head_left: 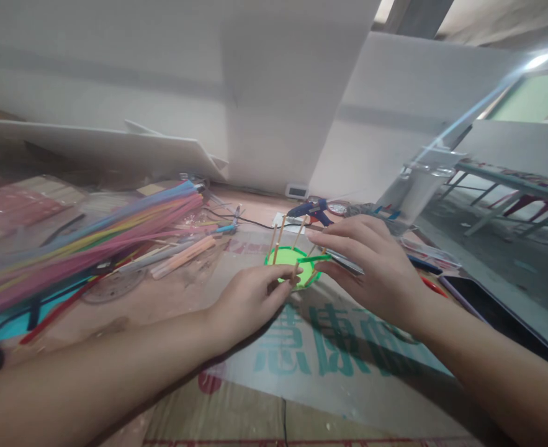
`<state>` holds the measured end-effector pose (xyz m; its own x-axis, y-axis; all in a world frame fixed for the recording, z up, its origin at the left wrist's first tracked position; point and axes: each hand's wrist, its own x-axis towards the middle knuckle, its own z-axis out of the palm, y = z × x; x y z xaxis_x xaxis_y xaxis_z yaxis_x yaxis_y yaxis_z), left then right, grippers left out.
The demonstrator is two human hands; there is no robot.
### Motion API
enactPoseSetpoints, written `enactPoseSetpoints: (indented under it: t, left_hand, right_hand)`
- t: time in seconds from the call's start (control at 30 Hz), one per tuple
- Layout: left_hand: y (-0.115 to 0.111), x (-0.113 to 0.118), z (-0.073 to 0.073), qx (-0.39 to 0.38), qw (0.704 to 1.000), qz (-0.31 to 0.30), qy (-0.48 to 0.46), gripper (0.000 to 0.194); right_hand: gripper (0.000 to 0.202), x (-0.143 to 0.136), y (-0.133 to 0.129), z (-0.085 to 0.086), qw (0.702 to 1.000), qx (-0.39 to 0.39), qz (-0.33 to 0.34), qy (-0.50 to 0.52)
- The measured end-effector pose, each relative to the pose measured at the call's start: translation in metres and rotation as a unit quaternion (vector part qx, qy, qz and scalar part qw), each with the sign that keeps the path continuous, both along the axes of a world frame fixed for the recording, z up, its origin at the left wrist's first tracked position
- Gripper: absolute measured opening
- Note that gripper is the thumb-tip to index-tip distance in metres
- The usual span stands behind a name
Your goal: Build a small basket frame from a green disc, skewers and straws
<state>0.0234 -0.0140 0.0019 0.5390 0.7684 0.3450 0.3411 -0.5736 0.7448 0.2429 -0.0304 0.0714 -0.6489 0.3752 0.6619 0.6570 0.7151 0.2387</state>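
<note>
Green disc (285, 257) is lying on a printed plastic sheet (274, 385) over the tabletop (194, 416), in front of you and between your two hands. Thin wooden sticks (275, 253) are standing around its edge, some leaning a little, and a darker green edging is running along the rim.

Left hand (250, 295): you are pinching a stick on the near side, thumb and fingers closing on it. Right hand (371, 254): you are holding it over the disc's right side, thumb and fingers parted, with the end of a short green strip (314, 258) reaching in between them. Blur is softening the fingertips here, so I cannot tell whether you are gripping that strip or only guiding it.

Step in hand, by my reading: you are fitting the strip among the sticks, the left hand steadying while the right is minding the strip. The next move seems to be calling for a light, close touch, keeping the pinched stick upright while bringing the strip snug against it.

Glue gun (318, 210) is resting behind the disc, well within reach. Bundle of coloured stems (115, 242) is lying off to your left.
</note>
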Motion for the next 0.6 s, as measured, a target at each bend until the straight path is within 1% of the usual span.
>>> enactPoseSetpoints:
  t: [0.17,0.33,0.47,0.6]
  left_hand:
    - [0.001,-0.001,-0.001,-0.011,1.0,0.005,-0.002,0.024]
    - [0.0,-0.001,-0.003,-0.01,1.0,0.015,0.001,0.025]
    - [0.0,-0.001,-0.003,-0.001,1.0,0.013,-0.001,0.024]
    - [0.0,-0.001,-0.003,-0.011,1.0,0.007,-0.008,0.024]
  right_hand:
    - [0.027,0.004,-0.004,0.01,1.0,0.002,0.006,-0.012]
    - [0.019,0.004,-0.007,0.019,0.999,-0.013,-0.01,-0.031]
    - [0.018,0.008,-0.008,0.021,0.999,-0.028,-0.02,-0.032]
    - [0.018,0.015,-0.009,0.021,0.998,-0.054,-0.036,-0.012]
